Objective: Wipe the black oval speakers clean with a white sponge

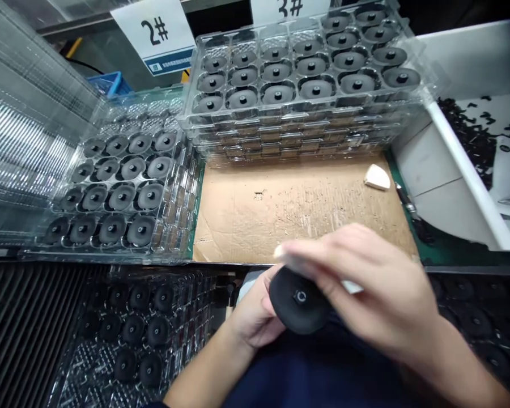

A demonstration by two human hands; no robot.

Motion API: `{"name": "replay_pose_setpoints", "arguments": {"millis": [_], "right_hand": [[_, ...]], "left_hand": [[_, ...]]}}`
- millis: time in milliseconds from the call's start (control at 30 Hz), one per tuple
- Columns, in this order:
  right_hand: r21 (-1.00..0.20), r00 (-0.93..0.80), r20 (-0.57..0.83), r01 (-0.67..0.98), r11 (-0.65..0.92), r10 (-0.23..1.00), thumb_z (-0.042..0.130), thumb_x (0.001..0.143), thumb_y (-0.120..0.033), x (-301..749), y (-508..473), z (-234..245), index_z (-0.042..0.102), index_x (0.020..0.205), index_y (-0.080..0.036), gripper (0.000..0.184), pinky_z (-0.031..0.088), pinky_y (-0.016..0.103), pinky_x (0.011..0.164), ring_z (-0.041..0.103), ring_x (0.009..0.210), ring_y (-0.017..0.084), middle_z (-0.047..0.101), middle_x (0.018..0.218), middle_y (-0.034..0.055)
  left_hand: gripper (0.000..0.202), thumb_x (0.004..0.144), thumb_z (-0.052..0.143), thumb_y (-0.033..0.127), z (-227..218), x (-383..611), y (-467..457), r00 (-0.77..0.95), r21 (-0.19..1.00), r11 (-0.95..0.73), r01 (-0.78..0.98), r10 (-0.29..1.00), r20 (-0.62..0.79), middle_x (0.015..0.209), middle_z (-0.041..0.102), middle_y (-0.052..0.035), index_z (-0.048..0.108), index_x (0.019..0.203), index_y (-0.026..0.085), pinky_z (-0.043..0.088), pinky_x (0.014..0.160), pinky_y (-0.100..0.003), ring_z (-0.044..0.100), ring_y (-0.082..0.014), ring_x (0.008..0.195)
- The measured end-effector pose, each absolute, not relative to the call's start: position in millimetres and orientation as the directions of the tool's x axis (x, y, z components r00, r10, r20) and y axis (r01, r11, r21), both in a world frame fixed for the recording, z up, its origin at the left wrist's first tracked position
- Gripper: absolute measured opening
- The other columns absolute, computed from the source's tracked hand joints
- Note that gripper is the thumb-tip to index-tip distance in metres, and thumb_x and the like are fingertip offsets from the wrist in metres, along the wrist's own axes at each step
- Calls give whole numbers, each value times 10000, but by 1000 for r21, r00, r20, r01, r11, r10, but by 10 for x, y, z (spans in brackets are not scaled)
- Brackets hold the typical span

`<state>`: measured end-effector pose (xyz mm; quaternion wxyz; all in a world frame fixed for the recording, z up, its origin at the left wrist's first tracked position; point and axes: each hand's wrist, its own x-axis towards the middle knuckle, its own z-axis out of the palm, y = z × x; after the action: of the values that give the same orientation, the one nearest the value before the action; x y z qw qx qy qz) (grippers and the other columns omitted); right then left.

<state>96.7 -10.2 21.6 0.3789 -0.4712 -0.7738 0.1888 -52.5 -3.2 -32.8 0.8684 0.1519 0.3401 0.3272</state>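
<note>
My left hand [253,317] holds a round black disc-shaped part [297,300] with a small metal-ringed centre hole, its face tilted up toward the camera. My right hand [374,283] is blurred by motion and lies across the top of the disc. A white pad [352,287] shows under its fingers, held against the disc, though the blur hides its exact shape. Both hands are just above the near edge of a brown cardboard sheet [280,215]. A white wedge of foam [377,177] lies on the cardboard at the far right.
Stacked clear trays [306,73] of black discs stand behind the cardboard, with another tray [119,192] to the left and a third [131,328] low at near left. A white-walled bin [471,136] of small black pieces sits at right.
</note>
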Motion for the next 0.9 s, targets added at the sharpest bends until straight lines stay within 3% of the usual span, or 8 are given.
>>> {"name": "replay_pose_setpoints", "arguments": {"millis": [133,300,400,500,567,633,767,900], "right_hand": [[-822,112,188,562,94,976,555,909,-227,1170,-202,-43,650,1094,-286,217,429,238,583,601,752,130,681,977,-9],[-858,193,-18,500,-114,981,583,895,-316,1187,-360,-278,672,1049,-328,179,486,256,630,643,766,162,706,971,-25],[-833,210,63,549,-65,976,557,907,-294,997,-339,-103,646,1107,-307,219,491,268,625,640,781,174,695,984,1],[-743,-90,293,605,286,952,532,904,-177,731,-252,112,598,1186,-239,297,491,258,657,627,758,151,691,930,21],[-692,-270,357,566,448,894,495,898,-97,623,-200,133,584,1189,-179,315,483,258,649,618,701,133,692,854,25],[-702,-296,287,582,411,911,477,904,-98,635,-172,44,600,1140,-170,276,479,251,617,617,669,125,687,814,19],[-713,-131,60,688,135,990,528,913,-242,854,-164,-180,639,1080,-247,201,479,210,536,639,697,127,699,903,8],[-729,32,68,684,28,997,545,913,-283,776,-150,-83,632,1103,-296,209,475,201,550,638,752,128,690,1012,-8]], "left_hand": [[418,610,817,203,-348,-589,-8,650,325,729,-603,685,-330,992,749,28,704,1002,290,558,761,-260,715,-185,863],[421,653,784,130,-392,-686,34,621,282,684,-673,730,-286,1044,738,23,692,1036,278,549,802,-256,704,-196,933],[501,568,845,172,-398,-680,32,546,319,636,-703,770,-330,1053,726,25,688,1032,277,548,791,-246,697,-192,933],[527,499,879,226,-385,-682,32,437,368,568,-736,814,-382,1022,722,21,696,991,272,539,825,-261,687,-180,922],[521,482,884,226,-390,-726,47,356,404,509,-760,846,-396,1005,719,24,700,967,275,530,851,-268,682,-179,927],[534,471,889,220,-412,-808,71,281,435,452,-778,871,-403,1012,715,27,699,966,279,527,847,-251,680,-180,944],[548,463,888,271,-459,-976,107,208,463,380,-801,901,-380,1022,714,28,699,977,290,524,858,-231,678,-186,977],[515,483,882,261,-447,-1019,103,217,457,379,-805,905,-367,1015,714,39,702,963,308,524,860,-229,678,-178,972]]}}
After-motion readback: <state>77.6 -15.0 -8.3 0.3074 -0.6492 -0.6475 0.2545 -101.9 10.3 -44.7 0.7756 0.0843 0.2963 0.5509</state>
